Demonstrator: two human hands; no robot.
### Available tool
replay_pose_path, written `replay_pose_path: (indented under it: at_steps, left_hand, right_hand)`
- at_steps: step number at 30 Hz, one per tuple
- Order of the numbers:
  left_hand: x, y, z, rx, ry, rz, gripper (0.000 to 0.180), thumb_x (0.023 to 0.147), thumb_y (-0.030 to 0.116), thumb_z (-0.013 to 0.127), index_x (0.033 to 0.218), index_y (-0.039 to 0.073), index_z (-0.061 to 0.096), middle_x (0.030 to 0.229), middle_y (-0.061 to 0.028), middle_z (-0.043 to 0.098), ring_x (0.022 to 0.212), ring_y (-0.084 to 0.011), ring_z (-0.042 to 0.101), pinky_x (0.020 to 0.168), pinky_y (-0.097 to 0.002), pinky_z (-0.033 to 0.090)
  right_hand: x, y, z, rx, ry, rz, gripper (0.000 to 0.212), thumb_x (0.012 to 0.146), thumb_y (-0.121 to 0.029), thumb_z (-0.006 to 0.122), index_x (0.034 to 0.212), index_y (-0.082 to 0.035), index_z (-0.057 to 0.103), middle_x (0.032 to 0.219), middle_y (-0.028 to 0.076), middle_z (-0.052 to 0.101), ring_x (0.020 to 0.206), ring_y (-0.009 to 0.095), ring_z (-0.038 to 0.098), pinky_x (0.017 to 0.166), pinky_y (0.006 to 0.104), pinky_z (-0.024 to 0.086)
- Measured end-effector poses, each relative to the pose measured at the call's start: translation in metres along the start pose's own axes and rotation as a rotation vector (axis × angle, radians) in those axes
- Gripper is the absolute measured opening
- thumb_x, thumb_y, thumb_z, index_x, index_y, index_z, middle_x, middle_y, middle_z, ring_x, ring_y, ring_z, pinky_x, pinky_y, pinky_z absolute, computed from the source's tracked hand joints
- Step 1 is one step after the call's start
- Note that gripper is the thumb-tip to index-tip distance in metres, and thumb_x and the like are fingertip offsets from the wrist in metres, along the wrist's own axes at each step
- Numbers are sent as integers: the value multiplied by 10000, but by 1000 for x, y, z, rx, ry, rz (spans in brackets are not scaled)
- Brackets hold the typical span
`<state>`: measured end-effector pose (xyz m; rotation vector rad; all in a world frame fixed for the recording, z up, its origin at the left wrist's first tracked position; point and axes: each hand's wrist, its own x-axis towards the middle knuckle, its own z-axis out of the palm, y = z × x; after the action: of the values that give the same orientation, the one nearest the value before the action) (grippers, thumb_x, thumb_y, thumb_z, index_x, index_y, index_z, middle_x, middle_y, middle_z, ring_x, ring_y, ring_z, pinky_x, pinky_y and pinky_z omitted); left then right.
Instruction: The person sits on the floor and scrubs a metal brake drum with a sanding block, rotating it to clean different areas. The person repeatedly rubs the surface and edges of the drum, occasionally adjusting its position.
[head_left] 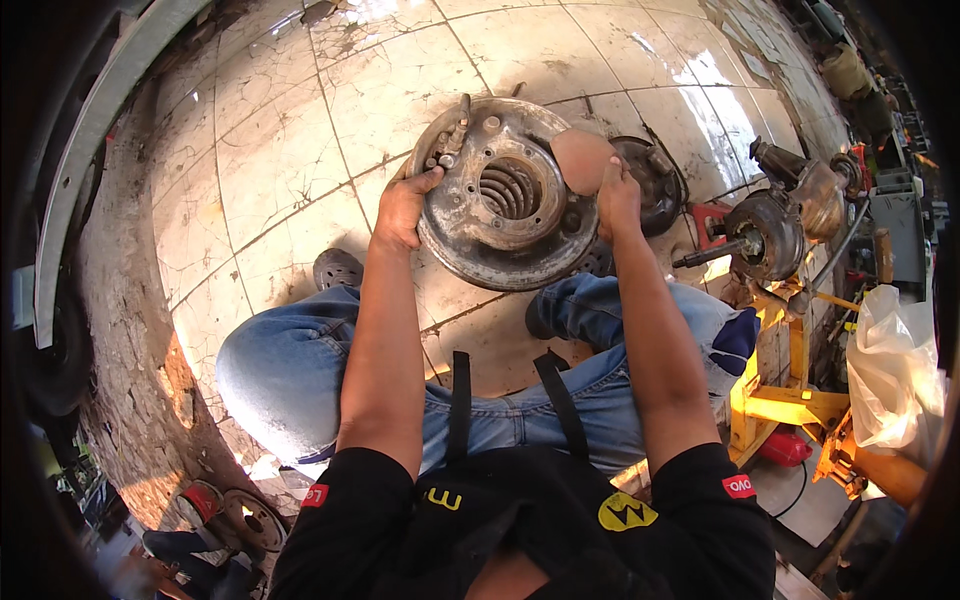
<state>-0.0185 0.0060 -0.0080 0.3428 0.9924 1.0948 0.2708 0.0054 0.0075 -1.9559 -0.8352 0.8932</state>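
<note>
A round, worn metal brake backing plate (pixel 462 235) is in front of me above the tiled floor, between my knees. Bolt holes ring its central opening, and the coils of a spring (pixel 509 190) show through that opening. At the plate's left rim my left hand (pixel 405 207) is closed, thumb on top, below a small metal fitting (pixel 455 137). My right hand (pixel 619 200) is by the right rim, pinching a rounded, flat, reddish-brown piece (pixel 582 161) that overlaps the plate's upper right. Whether that piece touches the plate I cannot tell.
Just right of the plate lies a dark round metal part (pixel 648 185). Farther right are a greasy hub assembly (pixel 762 238), a yellow metal stand (pixel 790 405) and a clear plastic bag (pixel 893 365). A curved metal bar (pixel 85 130) crosses the far left. Rusty round parts (pixel 252 518) lie lower left.
</note>
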Motion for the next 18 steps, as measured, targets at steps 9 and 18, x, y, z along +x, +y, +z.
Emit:
replay_pose_path:
  at_steps: [9, 18]
  left_hand:
    - [-21, 7, 3, 230, 164, 202, 419, 852, 75, 682, 1229, -47, 546, 1114, -158, 643, 945, -228, 638, 836, -332, 521]
    - [-18, -3, -26, 133, 205, 174, 556, 857, 191, 715, 1300, -50, 481, 1182, -187, 605, 1033, -276, 613, 862, -386, 532]
  right_hand:
    - [-13, 1, 7, 62, -11, -192, 505, 1003, -360, 374, 1287, 24, 537, 1235, 269, 581, 1151, 397, 548, 967, 393, 412]
    - [-42, -19, 14, 58, -19, -137, 494, 1017, -354, 371, 1320, 9, 513, 1271, 254, 564, 1173, 362, 543, 985, 371, 404]
